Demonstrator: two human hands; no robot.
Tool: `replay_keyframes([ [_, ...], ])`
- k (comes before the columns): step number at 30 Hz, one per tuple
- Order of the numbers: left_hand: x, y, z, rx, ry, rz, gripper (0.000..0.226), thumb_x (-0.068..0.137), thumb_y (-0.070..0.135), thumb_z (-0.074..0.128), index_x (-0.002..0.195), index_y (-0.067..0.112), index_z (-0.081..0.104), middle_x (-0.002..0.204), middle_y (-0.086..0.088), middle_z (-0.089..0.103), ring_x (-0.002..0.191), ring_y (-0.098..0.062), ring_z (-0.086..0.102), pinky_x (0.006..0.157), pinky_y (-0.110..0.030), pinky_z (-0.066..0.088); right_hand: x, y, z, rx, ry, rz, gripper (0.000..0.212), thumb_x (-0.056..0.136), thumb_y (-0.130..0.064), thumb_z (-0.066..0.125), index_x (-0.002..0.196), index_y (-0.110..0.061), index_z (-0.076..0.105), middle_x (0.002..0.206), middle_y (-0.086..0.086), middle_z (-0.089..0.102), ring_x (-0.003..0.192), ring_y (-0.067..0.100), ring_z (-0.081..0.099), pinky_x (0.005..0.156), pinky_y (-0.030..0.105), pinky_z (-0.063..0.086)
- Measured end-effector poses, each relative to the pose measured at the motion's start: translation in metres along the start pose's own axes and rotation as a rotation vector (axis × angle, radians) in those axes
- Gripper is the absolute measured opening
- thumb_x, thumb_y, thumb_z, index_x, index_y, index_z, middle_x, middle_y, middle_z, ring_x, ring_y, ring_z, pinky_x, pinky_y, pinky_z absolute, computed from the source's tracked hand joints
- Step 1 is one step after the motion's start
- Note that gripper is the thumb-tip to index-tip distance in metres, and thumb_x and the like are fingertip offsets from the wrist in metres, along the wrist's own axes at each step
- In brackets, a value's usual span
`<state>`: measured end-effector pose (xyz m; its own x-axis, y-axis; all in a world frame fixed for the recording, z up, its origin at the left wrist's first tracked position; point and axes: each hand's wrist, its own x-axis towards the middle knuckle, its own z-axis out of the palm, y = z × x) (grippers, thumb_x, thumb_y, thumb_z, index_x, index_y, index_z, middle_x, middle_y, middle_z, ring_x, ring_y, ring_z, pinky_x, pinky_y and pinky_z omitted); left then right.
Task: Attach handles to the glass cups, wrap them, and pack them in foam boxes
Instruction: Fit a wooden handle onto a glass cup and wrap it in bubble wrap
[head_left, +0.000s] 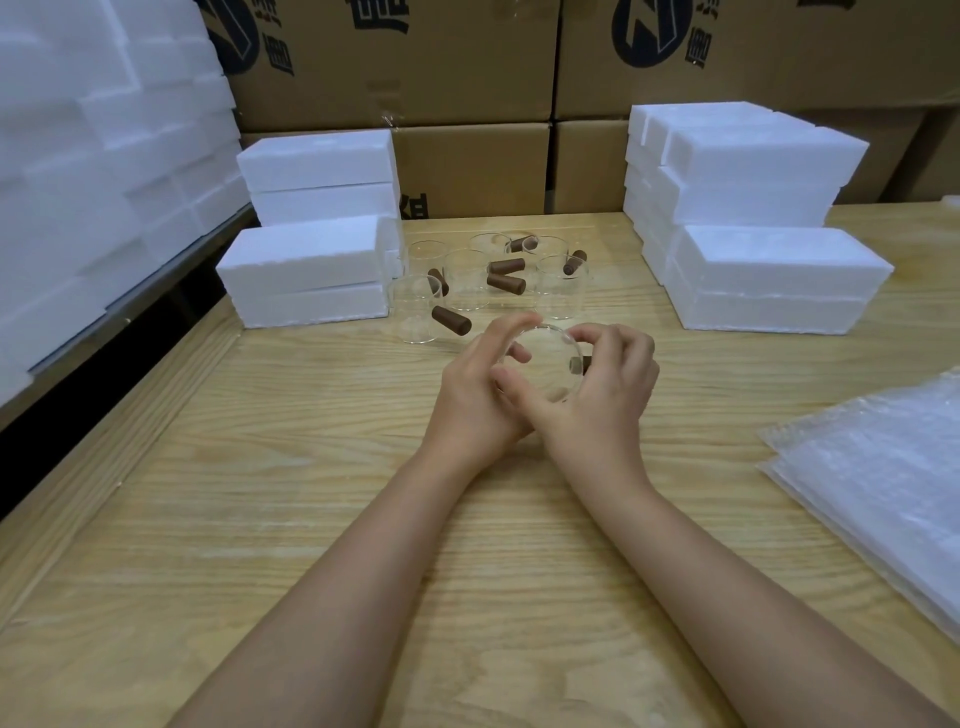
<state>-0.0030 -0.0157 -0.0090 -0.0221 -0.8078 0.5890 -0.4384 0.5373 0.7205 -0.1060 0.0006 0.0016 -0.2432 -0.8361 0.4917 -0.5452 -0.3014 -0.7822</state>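
Brown cartons (467, 78) close off the rear, and stacked foam (93, 156) fills the left wall. The wooden surface (311, 493) lies bare from its near edge up to the hands, with a dark gap along its left edge. Four foam boxes (306, 254) stand in two pairs at left. The taller stacks (753, 208) at right overlap too much to count. A pile of wrap (883, 478) lies at the right edge.

Both bare forearms reach in from below and meet at centre. The left hand (480, 400) curls its fingers (506, 330) round the left rim of a cup (543, 364). The right hand (605, 387) grips the cup's right side, its fingers bent close over a brown handle (581, 365).

Behind the hands, between the foam stacks, about six cups (467, 283) stand clustered, with six handles (451, 320) among them.
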Motion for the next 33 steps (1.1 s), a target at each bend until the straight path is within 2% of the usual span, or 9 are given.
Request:
replay_keyframes([
  [3,0.002,-0.003,-0.002,0.017,0.002,0.0,0.06,0.065,0.035,0.078,0.118,0.039,0.05,0.081,0.009,0.06,0.078,0.004,0.057,0.07,-0.003,0.038,-0.001,-0.001,-0.002,0.185,0.048,-0.036,0.086,0.064,-0.058,0.071,0.13,-0.013,0.04,0.128,0.002,0.028,0.122,0.02,0.033,0.104,0.023,0.031],
  [7,0.004,-0.006,-0.003,-0.022,0.055,-0.037,0.068,0.061,0.037,0.086,0.112,0.056,0.045,0.091,0.008,0.063,0.068,-0.006,0.062,0.065,-0.01,0.047,0.005,0.0,-0.005,0.513,0.151,0.286,0.048,0.083,-0.061,0.052,0.117,-0.029,0.039,0.122,0.0,0.044,0.101,0.005,0.049,0.081,0.008,0.038],
  [9,0.003,-0.005,-0.003,-0.034,0.08,-0.029,0.065,0.06,0.042,0.084,0.11,0.058,0.045,0.088,0.008,0.063,0.068,-0.004,0.061,0.065,-0.005,0.043,0.009,0.007,-0.004,0.548,0.13,0.396,0.029,0.092,-0.052,0.048,0.095,-0.024,0.051,0.098,-0.001,0.06,0.08,0.002,0.054,0.072,0.014,0.041],
  [12,0.003,-0.005,-0.003,-0.09,0.066,-0.069,0.061,0.058,0.048,0.082,0.107,0.061,0.048,0.084,0.007,0.064,0.056,0.0,0.059,0.06,-0.007,0.044,0.012,0.009,-0.003,0.569,0.141,0.392,0.027,0.095,-0.042,0.051,0.077,-0.022,0.052,0.066,-0.013,0.055,0.059,-0.003,0.05,0.063,0.014,0.04],
  [19,0.004,0.003,-0.005,-0.171,0.007,-0.155,0.072,0.055,0.046,0.086,0.116,0.052,0.048,0.099,0.021,0.065,0.088,0.003,0.065,0.069,-0.011,0.049,0.012,0.004,-0.004,0.643,0.136,0.318,0.022,0.097,-0.035,0.048,0.082,-0.02,0.048,0.066,-0.008,0.056,0.059,0.003,0.051,0.068,0.028,0.044],
  [22,0.005,0.005,-0.007,-0.349,-0.123,-0.276,0.093,0.057,0.031,0.088,0.132,0.055,0.038,0.11,0.01,0.062,0.076,-0.012,0.071,0.059,-0.026,0.056,0.013,0.004,-0.006,0.636,0.141,0.242,0.019,0.099,-0.031,0.045,0.088,-0.016,0.048,0.068,-0.007,0.056,0.06,0.005,0.05,0.066,0.024,0.044],
  [24,0.006,0.006,-0.009,-0.522,-0.172,-0.356,0.102,0.06,0.03,0.086,0.142,0.045,0.028,0.118,-0.004,0.061,0.074,-0.024,0.072,0.056,-0.029,0.056,0.015,0.006,-0.007,0.648,0.157,0.2,0.017,0.1,-0.027,0.044,0.092,-0.013,0.048,0.072,-0.008,0.058,0.062,0.005,0.05,0.064,0.018,0.044],
  [28,0.013,0.011,-0.014,-0.878,-0.158,-0.667,0.105,0.051,0.079,0.067,0.131,0.017,0.041,0.111,-0.016,0.069,0.085,-0.031,0.072,0.065,-0.032,0.059,0.017,0.007,-0.008,0.653,0.129,0.114,0.011,0.101,-0.02,0.043,0.09,-0.021,0.047,0.079,-0.008,0.061,0.065,0.003,0.051,0.066,0.018,0.045],
  [33,0.015,0.007,-0.014,-0.952,-0.098,-0.702,0.06,0.08,0.046,0.055,0.124,0.005,0.053,0.11,-0.021,0.069,0.087,-0.025,0.07,0.074,-0.031,0.06,0.013,0.007,-0.006,0.653,0.047,0.031,0.009,0.099,-0.019,0.046,0.096,-0.027,0.048,0.085,-0.008,0.064,0.073,0.01,0.056,0.073,0.028,0.046],
])
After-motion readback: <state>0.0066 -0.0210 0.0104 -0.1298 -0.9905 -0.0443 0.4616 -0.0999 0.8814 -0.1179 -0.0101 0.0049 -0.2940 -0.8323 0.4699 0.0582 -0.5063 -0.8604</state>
